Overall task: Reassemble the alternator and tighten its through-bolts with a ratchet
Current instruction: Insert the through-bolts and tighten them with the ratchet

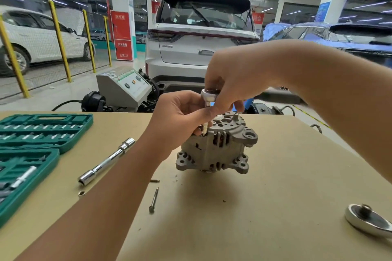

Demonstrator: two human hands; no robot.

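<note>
Mid-frame: heavy, rigid cast alternator [216, 146]; left hand [182, 116] pinching socket shaft, right hand [231, 82] clamped on ratchet head [209, 93].

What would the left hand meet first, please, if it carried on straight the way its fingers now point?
Probably the right hand: the left hand points toward it around the small driver above the alternator; they already look nearly touching.

We are in a car repair workshop: a white SUV [201, 34] is parked just past the workbench [233, 207], with a white car [38, 38] behind yellow posts [60, 40] (mesh fencing between them). A green socket set case [40, 131] lies open beside an extension bar [107, 161], and a grey test machine [125, 87] stands on the floor.
</note>
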